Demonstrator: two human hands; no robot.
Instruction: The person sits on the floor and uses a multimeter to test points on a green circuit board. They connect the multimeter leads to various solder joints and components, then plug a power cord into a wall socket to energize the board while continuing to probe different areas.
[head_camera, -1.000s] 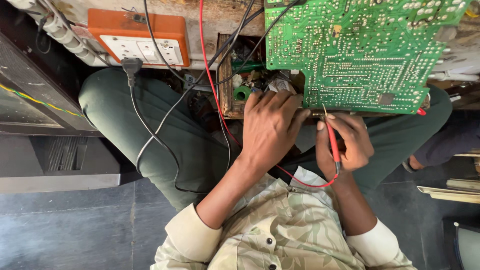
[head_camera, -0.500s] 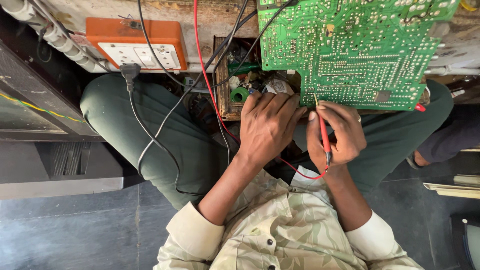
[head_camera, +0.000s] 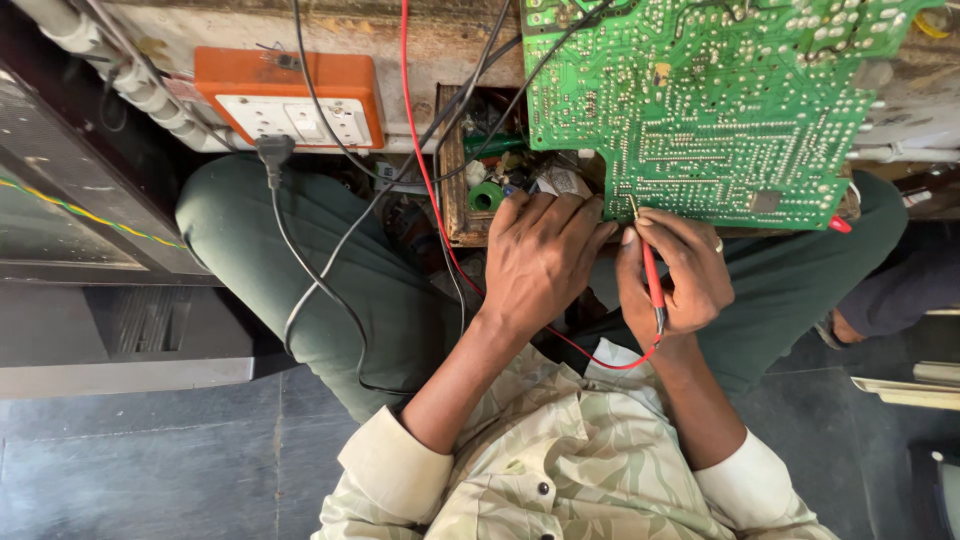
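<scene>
Repair workshop: circuit board (head_camera: 710, 110), wires, probe (head_camera: 652, 280)

Green circuit board (head_camera: 720, 110), solder side up, silver joints and traces exposed, lying flat across the bench edge above the lap. Red test probe (head_camera: 652, 278), slim and pen-like, tilted, its metal tip touching the board's lower edge; red lead (head_camera: 600, 358) curving below.

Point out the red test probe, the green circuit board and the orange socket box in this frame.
red test probe (head_camera: 652, 278), head view, on the red shaft between the right hand's fingers.
green circuit board (head_camera: 700, 110), head view, on its solder-side middle.
orange socket box (head_camera: 240, 75), head view, on the orange casing above the white plate.
</scene>
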